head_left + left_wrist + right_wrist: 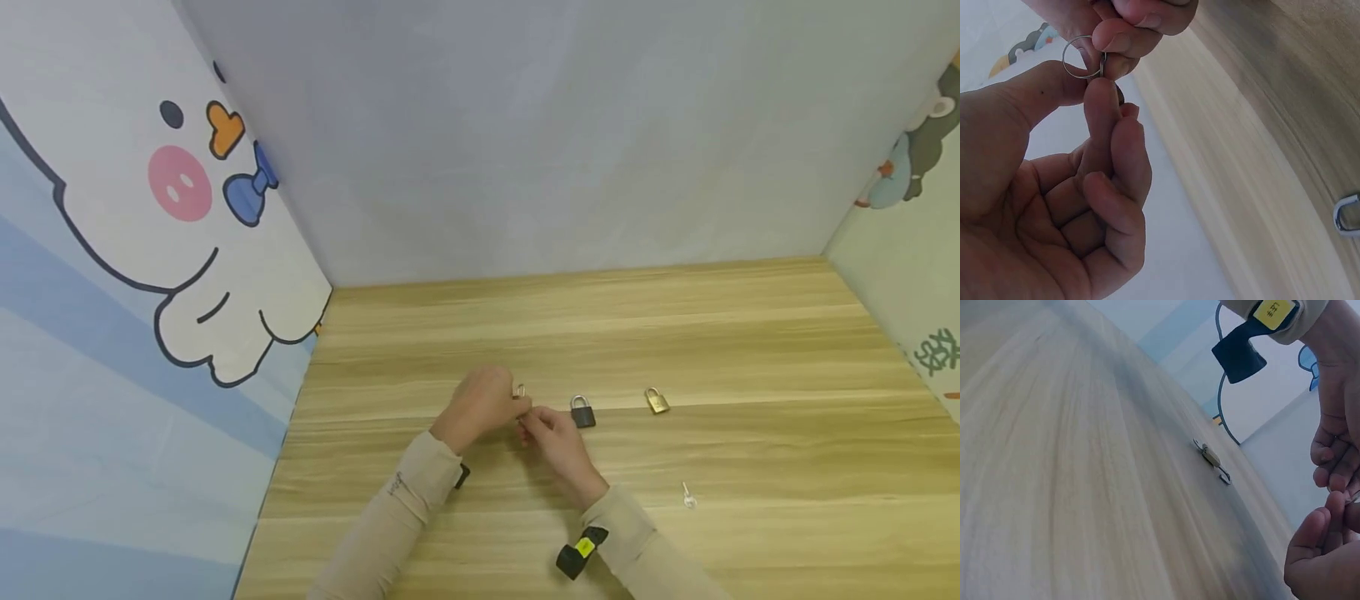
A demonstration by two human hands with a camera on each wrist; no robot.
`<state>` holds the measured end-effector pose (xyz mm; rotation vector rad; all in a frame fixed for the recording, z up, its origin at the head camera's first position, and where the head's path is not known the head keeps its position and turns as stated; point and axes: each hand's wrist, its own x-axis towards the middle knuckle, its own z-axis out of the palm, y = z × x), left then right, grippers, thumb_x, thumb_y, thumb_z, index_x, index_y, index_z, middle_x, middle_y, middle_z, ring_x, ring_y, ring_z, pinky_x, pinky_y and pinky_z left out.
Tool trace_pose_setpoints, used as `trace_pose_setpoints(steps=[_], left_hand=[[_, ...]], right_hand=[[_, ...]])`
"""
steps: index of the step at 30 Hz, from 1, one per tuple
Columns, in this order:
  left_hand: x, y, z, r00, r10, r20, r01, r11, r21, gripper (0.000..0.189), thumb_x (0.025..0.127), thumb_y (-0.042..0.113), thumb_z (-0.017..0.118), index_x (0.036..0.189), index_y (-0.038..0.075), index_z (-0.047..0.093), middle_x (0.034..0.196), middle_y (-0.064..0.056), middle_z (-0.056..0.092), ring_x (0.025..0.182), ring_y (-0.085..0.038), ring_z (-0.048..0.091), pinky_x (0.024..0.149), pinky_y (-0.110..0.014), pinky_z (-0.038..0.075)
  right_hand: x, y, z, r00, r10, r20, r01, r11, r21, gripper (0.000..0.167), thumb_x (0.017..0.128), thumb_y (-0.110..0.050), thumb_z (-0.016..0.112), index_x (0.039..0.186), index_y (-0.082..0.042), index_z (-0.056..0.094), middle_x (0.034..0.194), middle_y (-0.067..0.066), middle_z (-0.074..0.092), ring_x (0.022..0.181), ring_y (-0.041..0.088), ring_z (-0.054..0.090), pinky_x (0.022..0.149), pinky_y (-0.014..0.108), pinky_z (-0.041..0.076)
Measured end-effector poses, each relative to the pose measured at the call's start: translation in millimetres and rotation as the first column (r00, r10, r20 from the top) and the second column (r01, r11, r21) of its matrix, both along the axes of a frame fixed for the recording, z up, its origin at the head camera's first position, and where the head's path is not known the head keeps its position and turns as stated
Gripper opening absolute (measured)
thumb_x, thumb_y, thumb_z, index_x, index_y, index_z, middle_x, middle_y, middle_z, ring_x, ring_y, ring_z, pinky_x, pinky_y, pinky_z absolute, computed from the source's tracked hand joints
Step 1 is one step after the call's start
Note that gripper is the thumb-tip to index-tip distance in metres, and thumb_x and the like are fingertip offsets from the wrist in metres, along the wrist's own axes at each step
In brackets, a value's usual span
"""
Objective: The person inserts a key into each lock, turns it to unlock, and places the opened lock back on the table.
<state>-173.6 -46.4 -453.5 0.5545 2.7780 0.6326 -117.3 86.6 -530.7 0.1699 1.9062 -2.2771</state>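
Both hands meet above the wooden table. My left hand (pixel 480 406) pinches a thin metal key ring (pixel 1065 62) between thumb and forefinger, its other fingers loosely curled. From the other side, my right hand (pixel 561 452) grips at the same ring with thumb and fingertips. Whatever hangs from the ring is mostly covered by the fingers. Just behind the hands, a metal shackle (pixel 521 387) shows. In the right wrist view a brass padlock (pixel 1211 456) lies on the table with its shackle swung out.
A black padlock (pixel 582 416) lies right of the hands, and a brass-coloured padlock (pixel 657 402) is farther right. Nearer the front is a small silver key (pixel 688 498). Printed fabric walls (pixel 525 150) border the table (pixel 750 350) at the back and sides.
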Motion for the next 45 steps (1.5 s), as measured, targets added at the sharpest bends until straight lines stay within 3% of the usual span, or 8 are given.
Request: trace_pose_setpoints(steps=[7, 14, 17, 20, 24, 27, 31, 45], left_hand=[[1.5, -0.4, 0.6, 1.000, 0.010, -0.026, -0.011, 0.999, -0.046, 0.047, 0.087, 0.026, 0.071, 0.054, 0.018, 0.038, 0.047, 0.009, 0.028, 0.044, -0.005, 0.027, 0.041, -0.022, 0.022], [0.2, -1.6, 2.9, 0.999, 0.006, -0.047, -0.010, 0.996, -0.086, 0.048, 0.088, 0.031, 0.069, 0.055, 0.018, 0.037, 0.050, 0.009, 0.026, 0.046, -0.005, 0.025, 0.041, -0.023, 0.021], [-0.4, -1.8, 3.0, 1.000, 0.003, -0.031, -0.006, 0.996, -0.091, 0.048, 0.090, 0.032, 0.069, 0.055, 0.018, 0.039, 0.049, 0.009, 0.026, 0.045, -0.005, 0.024, 0.040, -0.022, 0.021], [-1.1, -2.1, 2.8, 1.000, 0.005, -0.020, -0.007, 0.996, -0.094, 0.049, 0.090, 0.032, 0.070, 0.054, 0.018, 0.039, 0.048, 0.010, 0.026, 0.045, -0.005, 0.024, 0.040, -0.021, 0.021], [-1.9, -2.6, 1.4, 1.000, 0.007, -0.029, -0.009, 0.995, -0.101, 0.050, 0.089, 0.033, 0.071, 0.053, 0.018, 0.039, 0.047, 0.010, 0.025, 0.044, -0.004, 0.024, 0.039, -0.021, 0.022], [-1.9, -2.3, -0.7, 0.999, 0.002, -0.038, -0.006, 0.994, -0.106, 0.050, 0.088, 0.033, 0.071, 0.052, 0.018, 0.039, 0.046, 0.011, 0.026, 0.043, -0.004, 0.024, 0.038, -0.021, 0.022], [-1.0, -0.7, -7.1, 1.000, 0.003, -0.031, -0.006, 0.993, -0.115, 0.050, 0.089, 0.034, 0.071, 0.053, 0.018, 0.040, 0.046, 0.010, 0.028, 0.043, -0.005, 0.027, 0.038, -0.023, 0.025], [4.3, 1.4, -38.5, 1.000, 0.023, 0.015, -0.020, 0.989, -0.144, 0.048, 0.092, 0.034, 0.068, 0.056, 0.016, 0.042, 0.051, 0.005, 0.037, 0.045, -0.010, 0.035, 0.042, -0.028, 0.031]], right_hand=[[0.8, 3, -1.2, 1.000, 0.014, 0.022, -0.012, 0.997, -0.079, 0.021, 0.101, -0.004, 0.055, 0.092, 0.013, 0.062, 0.083, 0.012, 0.062, 0.075, 0.017, 0.056, 0.070, 0.027, 0.049], [-0.9, 19, 8.3, 0.988, 0.119, -0.095, -0.086, 0.951, 0.295, 0.021, 0.100, -0.017, 0.062, 0.097, 0.002, 0.072, 0.088, 0.012, 0.070, 0.080, 0.016, 0.062, 0.073, 0.029, 0.050], [-0.5, 29, 15.6, 0.959, 0.184, -0.217, -0.043, 0.847, 0.530, 0.013, 0.098, -0.018, 0.065, 0.097, -0.007, 0.073, 0.088, 0.003, 0.071, 0.080, 0.014, 0.063, 0.073, 0.032, 0.051], [0.7, 39, 22.1, 0.888, 0.276, -0.368, 0.083, 0.690, 0.719, 0.007, 0.094, -0.014, 0.071, 0.098, -0.008, 0.071, 0.087, -0.001, 0.070, 0.080, 0.014, 0.063, 0.071, 0.032, 0.052], [2.1, 51, 26.1, 0.713, 0.452, -0.536, 0.315, 0.477, 0.820, 0.015, 0.086, -0.007, 0.078, 0.098, -0.004, 0.069, 0.085, 0.003, 0.068, 0.077, 0.018, 0.061, 0.067, 0.031, 0.053], [3.0, 59, 29.4, 0.598, 0.529, -0.602, 0.453, 0.396, 0.799, 0.021, 0.080, -0.004, 0.082, 0.095, -0.003, 0.069, 0.084, 0.006, 0.068, 0.073, 0.021, 0.061, 0.064, 0.032, 0.053], [3.8, 65, 35.2, 0.545, 0.551, -0.632, 0.521, 0.367, 0.770, 0.023, 0.077, -0.003, 0.084, 0.094, -0.003, 0.068, 0.081, 0.007, 0.067, 0.069, 0.022, 0.061, 0.060, 0.032, 0.051], [4.3, 72, 40.4, 0.545, 0.535, -0.645, 0.544, 0.359, 0.758, 0.019, 0.078, -0.002, 0.082, 0.092, -0.003, 0.069, 0.077, 0.007, 0.067, 0.063, 0.022, 0.059, 0.054, 0.033, 0.048]])
